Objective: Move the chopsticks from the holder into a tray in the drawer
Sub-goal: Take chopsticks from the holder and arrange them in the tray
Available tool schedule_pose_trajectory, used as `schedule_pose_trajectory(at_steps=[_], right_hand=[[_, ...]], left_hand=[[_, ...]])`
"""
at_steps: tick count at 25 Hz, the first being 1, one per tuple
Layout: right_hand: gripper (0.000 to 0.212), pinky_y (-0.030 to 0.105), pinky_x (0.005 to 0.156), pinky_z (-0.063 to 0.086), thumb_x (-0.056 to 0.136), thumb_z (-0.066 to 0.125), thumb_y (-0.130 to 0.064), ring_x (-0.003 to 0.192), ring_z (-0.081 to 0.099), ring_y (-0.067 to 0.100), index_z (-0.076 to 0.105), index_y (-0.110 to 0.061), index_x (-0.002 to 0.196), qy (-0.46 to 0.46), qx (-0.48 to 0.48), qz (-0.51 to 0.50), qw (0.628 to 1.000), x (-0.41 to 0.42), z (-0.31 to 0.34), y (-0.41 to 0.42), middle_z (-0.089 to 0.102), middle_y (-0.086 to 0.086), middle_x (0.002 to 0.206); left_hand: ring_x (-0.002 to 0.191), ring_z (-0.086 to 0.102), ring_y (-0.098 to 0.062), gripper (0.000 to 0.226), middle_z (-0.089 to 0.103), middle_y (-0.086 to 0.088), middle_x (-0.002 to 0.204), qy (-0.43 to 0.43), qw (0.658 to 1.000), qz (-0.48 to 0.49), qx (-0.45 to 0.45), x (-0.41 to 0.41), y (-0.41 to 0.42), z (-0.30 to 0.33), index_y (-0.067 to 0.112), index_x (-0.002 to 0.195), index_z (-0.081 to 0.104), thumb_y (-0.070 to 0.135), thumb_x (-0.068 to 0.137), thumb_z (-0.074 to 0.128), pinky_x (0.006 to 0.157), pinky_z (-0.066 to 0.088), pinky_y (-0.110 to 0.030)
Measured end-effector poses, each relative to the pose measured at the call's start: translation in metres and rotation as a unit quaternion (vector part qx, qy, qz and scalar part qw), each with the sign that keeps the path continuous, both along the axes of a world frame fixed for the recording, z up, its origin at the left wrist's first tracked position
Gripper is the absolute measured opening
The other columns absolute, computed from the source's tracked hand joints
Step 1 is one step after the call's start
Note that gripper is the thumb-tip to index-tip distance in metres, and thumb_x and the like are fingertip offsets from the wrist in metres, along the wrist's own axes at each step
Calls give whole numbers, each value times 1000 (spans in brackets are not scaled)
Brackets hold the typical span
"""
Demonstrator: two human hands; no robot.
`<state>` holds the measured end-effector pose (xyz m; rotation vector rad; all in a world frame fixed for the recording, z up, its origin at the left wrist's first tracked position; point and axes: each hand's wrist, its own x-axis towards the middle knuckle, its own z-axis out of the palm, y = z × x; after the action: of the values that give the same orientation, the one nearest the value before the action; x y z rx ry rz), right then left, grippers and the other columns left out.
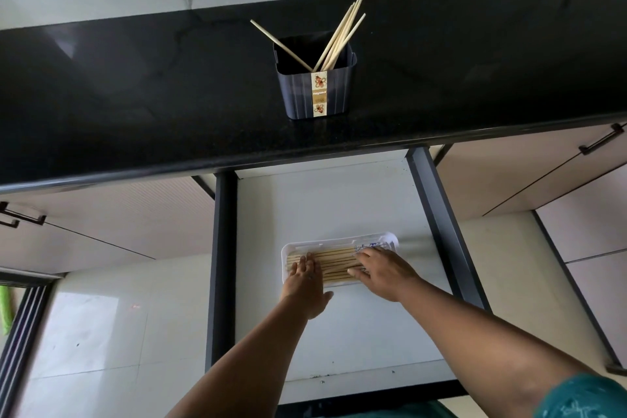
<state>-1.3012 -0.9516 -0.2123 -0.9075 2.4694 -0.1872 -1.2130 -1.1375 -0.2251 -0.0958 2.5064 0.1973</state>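
Observation:
A dark ribbed holder (pixel 302 95) stands on the black countertop, with several wooden chopsticks (pixel 342 34) leaning out of it. Below, the drawer (pixel 339 207) is pulled out. A white tray (pixel 339 243) lies on its floor with several chopsticks (pixel 336 265) laid side by side in it. My left hand (pixel 305 285) rests flat on the left end of those chopsticks, fingers spread. My right hand (pixel 383 275) lies on their right end, fingers spread, covering part of the tray. Neither hand grips anything.
The black countertop (pixel 135 95) runs across the view with a marble wall behind it. Closed cabinet fronts with dark handles (pixel 600 139) flank the drawer on both sides. The drawer's dark side rails (pixel 441 220) border the white floor.

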Motion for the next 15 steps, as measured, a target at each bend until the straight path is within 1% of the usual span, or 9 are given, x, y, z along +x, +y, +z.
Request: schedule_pose_trajectory(at_steps=[2,4,7,9,10,12,13,14,15], right_hand=[[56,34,101,40,98,35,-55,119,54,22,61,-11,121,8,6,-6,1000,7,-2,3,58,3,126],[54,34,98,41,98,34,-53,116,55,23,61,-11,119,37,1,-19,999,8,-1,3,59,5,123],[64,36,111,33,96,37,-58,133,42,23,45,-13,140,19,8,-20,1000,4,-1,-1,46,4,144],[76,39,117,27,93,35,-65,139,34,25,33,-13,148,-16,32,-25,999,4,-1,-3,36,4,152],[79,40,117,27,91,33,-68,139,33,25,31,-14,149,-22,37,-30,999,5,-2,-3,35,4,152],[81,41,115,30,88,31,-72,136,35,26,35,-15,146,-25,38,-37,998,8,-4,-3,37,5,148],[82,41,114,31,87,31,-74,135,36,26,37,-15,144,-23,42,-33,998,10,-5,-2,37,5,146],[83,42,114,32,86,31,-76,134,37,26,40,-15,142,-19,46,-26,998,11,-6,-1,37,5,144],[84,41,113,32,85,31,-77,133,38,26,42,-15,140,-17,50,-19,998,12,-6,0,38,5,143]], left_hand=[[150,6,-29,77,4,-17,162,28,999,3,18,0,2,0,3,153,4,45,98,39,122,5,-39],[147,19,-27,69,19,-13,160,60,998,-9,36,0,4,1,5,152,16,37,98,44,121,11,-35],[136,36,-29,55,38,-12,149,94,994,-12,48,-1,4,2,9,143,35,31,95,50,114,26,-34],[133,38,-29,57,39,-10,146,108,993,-7,51,-1,4,2,10,141,37,31,92,55,110,32,-35],[137,33,-30,63,32,-10,150,104,993,-2,55,0,4,1,11,144,33,33,90,57,111,30,-36],[146,18,-30,77,16,-9,160,76,995,11,59,1,2,-2,10,152,19,36,91,58,118,19,-38],[147,16,-30,78,15,-9,160,62,997,14,54,1,1,-3,9,153,15,36,92,56,120,14,-38],[146,20,-31,75,21,-11,159,58,997,14,47,2,1,-4,8,152,17,35,93,54,119,13,-37],[142,27,-32,68,30,-12,155,63,997,12,43,2,1,-4,8,150,24,33,94,53,118,17,-37]])
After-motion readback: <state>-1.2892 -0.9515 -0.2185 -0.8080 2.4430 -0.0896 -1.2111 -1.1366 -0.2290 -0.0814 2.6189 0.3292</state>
